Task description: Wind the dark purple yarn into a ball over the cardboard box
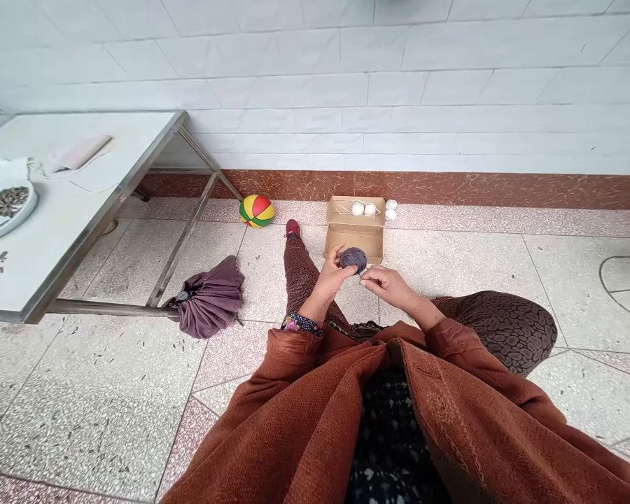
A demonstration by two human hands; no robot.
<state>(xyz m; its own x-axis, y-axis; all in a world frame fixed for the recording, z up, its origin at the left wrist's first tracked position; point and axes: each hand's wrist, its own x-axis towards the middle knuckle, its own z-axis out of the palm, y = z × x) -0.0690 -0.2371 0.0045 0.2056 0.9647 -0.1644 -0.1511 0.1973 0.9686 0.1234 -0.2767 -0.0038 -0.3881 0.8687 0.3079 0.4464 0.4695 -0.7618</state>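
Observation:
A ball of dark grey-purple yarn (353, 259) is held in my left hand (332, 274), with the thumb across its near side. Close to the ball's lower right, my right hand (391, 285) pinches a short strand of the same yarn between thumb and fingers. Just beyond both hands an open cardboard box (341, 234) sits on the floor. Two white yarn balls (364, 208) with loose ends lie at the box's far part. More small white balls (391, 208) rest on the floor against its right side.
A striped ball (257, 211) lies near the wall, left of my outstretched foot. A folded purple umbrella (213, 297) rests on the floor beside the metal-legged table (152, 126). On the tabletop stands a plate (18, 220) of sunflower seeds. A thin wire ring (609, 289) shows at far right.

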